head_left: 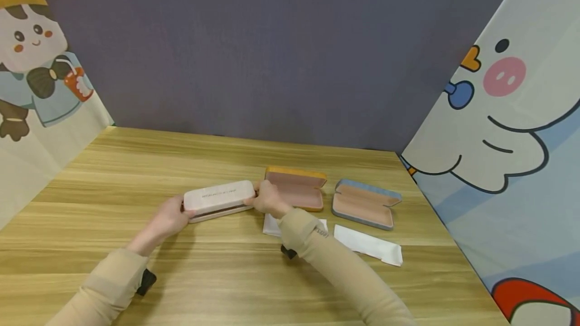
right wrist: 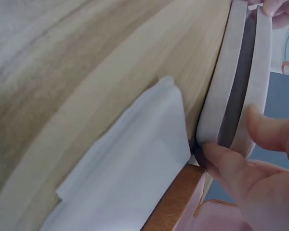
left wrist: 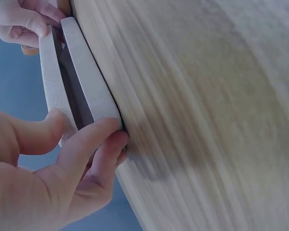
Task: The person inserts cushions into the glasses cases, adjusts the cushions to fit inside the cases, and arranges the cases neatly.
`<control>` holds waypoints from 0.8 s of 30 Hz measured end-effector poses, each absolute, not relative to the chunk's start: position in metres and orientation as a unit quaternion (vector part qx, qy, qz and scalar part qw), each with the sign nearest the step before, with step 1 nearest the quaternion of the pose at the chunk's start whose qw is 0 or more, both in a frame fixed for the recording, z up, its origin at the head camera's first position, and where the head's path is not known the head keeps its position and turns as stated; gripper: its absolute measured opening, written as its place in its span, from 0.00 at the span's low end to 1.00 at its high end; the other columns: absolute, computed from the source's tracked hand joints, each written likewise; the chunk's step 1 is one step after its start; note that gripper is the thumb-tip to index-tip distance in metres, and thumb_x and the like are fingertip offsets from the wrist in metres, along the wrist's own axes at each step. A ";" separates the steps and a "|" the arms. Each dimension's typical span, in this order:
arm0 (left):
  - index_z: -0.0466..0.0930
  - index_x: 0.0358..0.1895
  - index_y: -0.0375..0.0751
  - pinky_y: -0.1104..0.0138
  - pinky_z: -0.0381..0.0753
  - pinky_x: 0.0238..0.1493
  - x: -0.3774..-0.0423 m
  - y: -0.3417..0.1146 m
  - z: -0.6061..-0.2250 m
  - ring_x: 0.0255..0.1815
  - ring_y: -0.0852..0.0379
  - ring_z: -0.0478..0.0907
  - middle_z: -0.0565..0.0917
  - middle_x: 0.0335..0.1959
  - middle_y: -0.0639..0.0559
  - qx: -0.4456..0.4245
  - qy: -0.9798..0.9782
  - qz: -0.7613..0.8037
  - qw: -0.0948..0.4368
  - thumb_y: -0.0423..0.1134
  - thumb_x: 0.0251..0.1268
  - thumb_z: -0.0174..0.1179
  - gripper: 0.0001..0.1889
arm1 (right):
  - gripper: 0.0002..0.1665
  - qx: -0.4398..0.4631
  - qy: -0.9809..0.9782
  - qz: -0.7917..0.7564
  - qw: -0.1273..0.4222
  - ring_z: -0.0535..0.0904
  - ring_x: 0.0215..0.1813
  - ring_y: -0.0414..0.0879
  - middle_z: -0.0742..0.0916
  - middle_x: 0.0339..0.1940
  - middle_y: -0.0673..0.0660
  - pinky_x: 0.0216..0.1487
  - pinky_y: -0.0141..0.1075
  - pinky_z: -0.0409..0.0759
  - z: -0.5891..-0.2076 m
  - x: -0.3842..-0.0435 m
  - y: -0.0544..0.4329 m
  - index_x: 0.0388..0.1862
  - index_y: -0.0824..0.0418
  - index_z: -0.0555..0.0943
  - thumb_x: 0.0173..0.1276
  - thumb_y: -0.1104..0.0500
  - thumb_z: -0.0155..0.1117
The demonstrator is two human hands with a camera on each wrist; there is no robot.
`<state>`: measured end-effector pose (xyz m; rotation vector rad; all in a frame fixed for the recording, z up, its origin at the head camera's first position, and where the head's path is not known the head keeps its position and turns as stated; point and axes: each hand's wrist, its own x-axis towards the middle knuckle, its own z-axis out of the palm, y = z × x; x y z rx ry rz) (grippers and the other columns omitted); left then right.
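Partly hidden by the right sleeve (head_left: pixel 344 271), a white cloth (head_left: pixel 272 225) could be dragged if that arm is lowered. Left of the middle of the bench (head_left: pixel 217 275), a pale case (head_left: pixel 219 201), lid (head_left: pixel 222 192) ajar, is gripped at its ends by the fingers of the left hand (head_left: pixel 168 217) and right hand (head_left: pixel 268 198); they could be pinched by a hasty closing. Toward the far edge, an open orange case (head_left: pixel 302 194) could be jostled.

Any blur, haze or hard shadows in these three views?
Head: soft shadow on the table beside the left sleeve, lettering on the white case too small to read; left wrist: tabletop smeared, pale haze upper right, blurry shadow near the left hand; right wrist: tabletop soft, haze upper left.
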<state>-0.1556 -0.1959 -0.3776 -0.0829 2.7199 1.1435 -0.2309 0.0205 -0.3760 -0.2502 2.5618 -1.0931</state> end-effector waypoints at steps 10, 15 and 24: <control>0.61 0.61 0.12 0.46 0.77 0.56 -0.155 -0.194 -0.381 0.58 0.28 0.72 0.71 0.58 0.18 -0.044 0.926 0.369 0.067 0.30 0.65 0.55 0.27 | 0.11 -0.098 0.926 -0.346 0.113 0.70 0.28 0.42 0.82 0.29 0.54 0.25 0.27 0.68 -0.382 -0.227 0.015 0.41 0.66 0.84 0.59 0.63 0.70; 0.62 0.60 0.11 0.46 0.77 0.55 -0.155 -0.194 -0.382 0.58 0.27 0.72 0.70 0.58 0.18 -0.054 0.925 0.371 0.067 0.29 0.64 0.56 0.26 | 0.09 -0.102 0.936 -0.322 0.097 0.70 0.28 0.42 0.81 0.26 0.54 0.26 0.28 0.69 -0.383 -0.225 0.013 0.36 0.67 0.83 0.59 0.62 0.71; 0.65 0.57 0.11 0.45 0.78 0.54 -0.155 -0.194 -0.381 0.56 0.27 0.73 0.73 0.55 0.18 -0.052 0.933 0.354 0.048 0.29 0.61 0.59 0.26 | 0.14 -0.114 0.945 -0.293 0.086 0.74 0.32 0.43 0.86 0.42 0.63 0.33 0.30 0.77 -0.385 -0.219 0.010 0.43 0.70 0.81 0.61 0.63 0.68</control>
